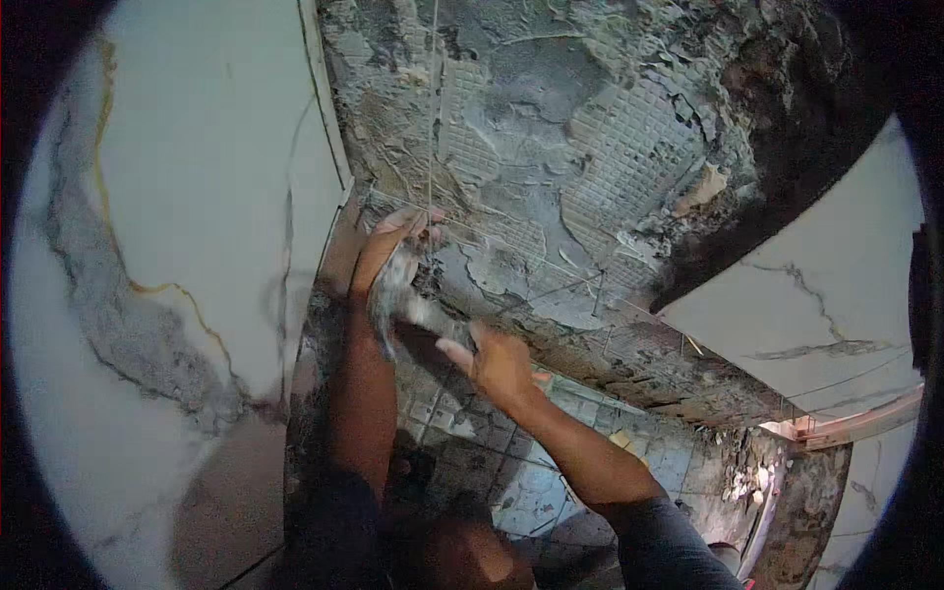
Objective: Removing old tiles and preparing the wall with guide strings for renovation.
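Observation:
My right hand [501,369] is wrapped around the handle of a hammer [430,316], whose pale grey head end is smeared by motion just below my left hand [393,236]. Against the rough wall [536,147], the left fingers are pinched together beside the corner of a large marbled tile. What they hold is too small to make out. A thin vertical string [432,118] comes down to these fingertips. Another thin line runs from there to the right along the wall's lower part.
Large white marbled tiles [187,197] cover the left side, and another marbled panel [816,285] stands at right. Old mortar with grid marks coats the bare wall. Below lies a littered tiled floor [536,492]. A pinkish strip [865,418] crosses the lower right.

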`<state>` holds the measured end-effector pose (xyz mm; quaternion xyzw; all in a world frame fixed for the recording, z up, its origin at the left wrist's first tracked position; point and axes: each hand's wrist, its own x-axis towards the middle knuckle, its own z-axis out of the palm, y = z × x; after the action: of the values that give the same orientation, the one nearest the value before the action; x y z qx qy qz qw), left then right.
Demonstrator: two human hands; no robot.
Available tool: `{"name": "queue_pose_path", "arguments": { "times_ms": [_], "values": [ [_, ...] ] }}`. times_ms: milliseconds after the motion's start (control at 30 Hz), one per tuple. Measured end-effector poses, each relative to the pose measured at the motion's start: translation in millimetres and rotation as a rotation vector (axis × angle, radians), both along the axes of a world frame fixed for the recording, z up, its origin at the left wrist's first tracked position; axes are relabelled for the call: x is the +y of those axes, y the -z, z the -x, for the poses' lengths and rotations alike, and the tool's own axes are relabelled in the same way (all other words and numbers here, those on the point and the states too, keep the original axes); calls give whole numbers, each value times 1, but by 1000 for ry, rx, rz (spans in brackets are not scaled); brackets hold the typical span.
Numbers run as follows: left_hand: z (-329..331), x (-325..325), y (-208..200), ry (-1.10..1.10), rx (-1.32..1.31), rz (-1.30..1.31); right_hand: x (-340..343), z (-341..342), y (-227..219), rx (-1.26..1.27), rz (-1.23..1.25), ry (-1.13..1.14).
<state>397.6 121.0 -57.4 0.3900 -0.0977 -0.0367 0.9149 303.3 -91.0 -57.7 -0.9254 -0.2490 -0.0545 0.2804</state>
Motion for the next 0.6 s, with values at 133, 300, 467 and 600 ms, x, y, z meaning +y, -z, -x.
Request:
{"name": "queue_pose_path", "arguments": {
  "times_ms": [133, 300, 467, 600],
  "values": [
    [2, -4, 5, -37, -154, 101, -28, 22, -2, 38, -19, -136],
    [29, -61, 11, -724, 113, -256, -89, 54, 24, 86, -226, 21],
    [80, -137, 36, -747, 10, -624, -139, 65, 56, 268, -318, 123],
    [72, -181, 7, -239, 117, -400, -160, 71, 67, 185, -252, 242]
  ]
}}
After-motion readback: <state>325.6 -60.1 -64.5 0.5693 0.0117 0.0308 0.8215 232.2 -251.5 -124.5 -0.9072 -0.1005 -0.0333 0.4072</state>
